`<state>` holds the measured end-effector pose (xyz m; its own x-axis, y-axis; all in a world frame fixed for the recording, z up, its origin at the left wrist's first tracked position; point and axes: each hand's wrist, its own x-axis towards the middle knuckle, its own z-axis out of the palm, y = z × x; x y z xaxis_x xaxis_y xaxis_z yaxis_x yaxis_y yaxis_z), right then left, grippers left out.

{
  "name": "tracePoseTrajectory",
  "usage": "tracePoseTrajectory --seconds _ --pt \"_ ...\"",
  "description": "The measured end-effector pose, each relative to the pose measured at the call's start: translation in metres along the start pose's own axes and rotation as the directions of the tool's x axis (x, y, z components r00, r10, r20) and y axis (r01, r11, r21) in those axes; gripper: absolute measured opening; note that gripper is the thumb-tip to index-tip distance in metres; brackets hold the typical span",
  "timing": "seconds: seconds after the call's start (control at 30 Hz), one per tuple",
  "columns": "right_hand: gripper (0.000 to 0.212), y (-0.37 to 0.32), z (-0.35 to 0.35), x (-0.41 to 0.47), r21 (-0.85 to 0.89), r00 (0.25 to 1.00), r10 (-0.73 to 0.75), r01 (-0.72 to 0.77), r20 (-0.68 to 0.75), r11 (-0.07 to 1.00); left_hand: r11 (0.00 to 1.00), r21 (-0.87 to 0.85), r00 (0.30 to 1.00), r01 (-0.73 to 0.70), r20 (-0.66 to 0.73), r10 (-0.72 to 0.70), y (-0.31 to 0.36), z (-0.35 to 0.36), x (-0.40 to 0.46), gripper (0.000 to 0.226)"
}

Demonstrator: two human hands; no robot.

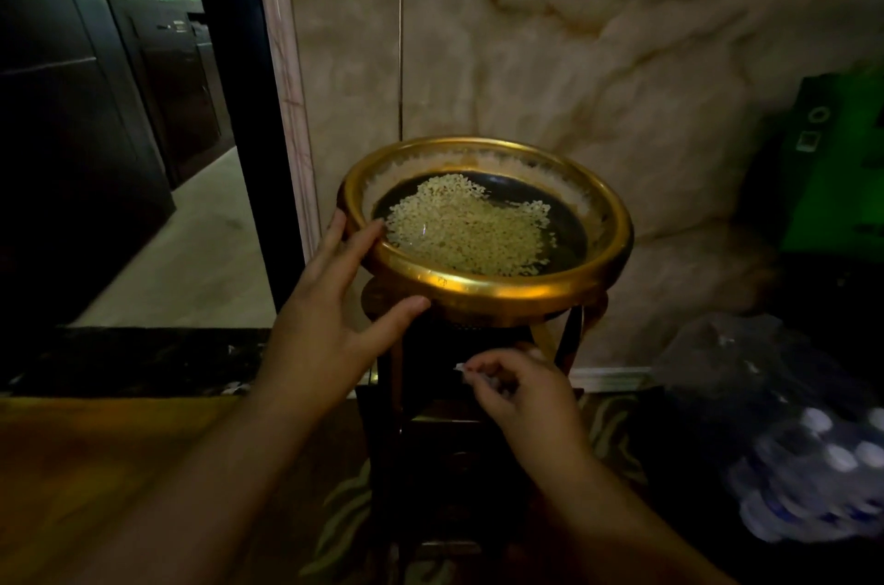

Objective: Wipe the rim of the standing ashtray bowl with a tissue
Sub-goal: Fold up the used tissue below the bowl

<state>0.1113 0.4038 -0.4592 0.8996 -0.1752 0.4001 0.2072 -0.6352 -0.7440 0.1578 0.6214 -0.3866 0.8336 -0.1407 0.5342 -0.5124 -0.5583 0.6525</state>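
**Q:** Why does the left hand (pixel 330 312) sit on the near-left edge of the ashtray bowl (pixel 488 226)?

**A:** Its fingers (pixel 356 245) are spread wide — the forefinger lies over the gold rim (pixel 502 288), the thumb rests under the rim's outer face. They close on nothing; the placement reads as a brace, steadying the bowl on its dark stand (pixel 459 417) before any rubbing force is applied.

**Q:** And the right hand (pixel 521 388)?

**A:** It hangs lower, in front of the stand and apart from the rim. Its fingers are pinched narrow on a small white scrap, apparently the tissue (pixel 460 367) — only a corner shows, so its size cannot be told.

**Q:** What lies in the bowl?

**A:** Pale granules (pixel 469 226) heaped on a dark floor, with a whitish film on the inner wall. The bowl stands against a marble wall (pixel 574 34). The rim appears not yet wiped; the tissue must first rise to it.
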Motion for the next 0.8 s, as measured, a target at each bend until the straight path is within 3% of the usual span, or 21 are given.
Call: tracePoseTrajectory --seconds 0.1,0.17,0.2,0.33,0.53,0.8 --pt "0.019 0.001 0.000 0.000 0.047 0.999 0.005 -0.003 -0.050 0.999 0.985 -0.164 0.990 0.059 -0.120 -0.079 -0.006 0.020 -0.039 0.082" --pt "0.020 0.001 -0.001 -0.003 0.103 0.998 0.008 -0.003 -0.057 0.995 0.970 -0.236 0.982 0.066 -0.158 -0.105 -0.015 0.038 -0.068 0.055" --pt "0.025 0.001 -0.002 -0.004 0.124 0.998 0.010 -0.003 -0.057 0.992 0.972 -0.221 0.981 0.077 -0.160 -0.114 -0.019 0.045 -0.078 0.044" --pt "0.033 0.002 -0.007 -0.005 0.113 0.999 -0.015 0.020 -0.050 0.993 0.983 -0.131 0.991 0.126 -0.031 -0.132 -0.022 0.064 -0.086 0.038" --pt "0.025 0.007 -0.009 -0.006 0.155 0.999 -0.009 0.014 -0.033 0.988 0.995 0.095 0.997 -0.023 0.070 0.016 -0.007 0.079 -0.059 0.047" --pt "0.016 0.017 -0.009 -0.003 0.136 1.000 0.003 0.001 -0.028 0.991 0.999 0.043 0.992 0.002 0.129 -0.007 0.000 0.094 -0.047 0.015"
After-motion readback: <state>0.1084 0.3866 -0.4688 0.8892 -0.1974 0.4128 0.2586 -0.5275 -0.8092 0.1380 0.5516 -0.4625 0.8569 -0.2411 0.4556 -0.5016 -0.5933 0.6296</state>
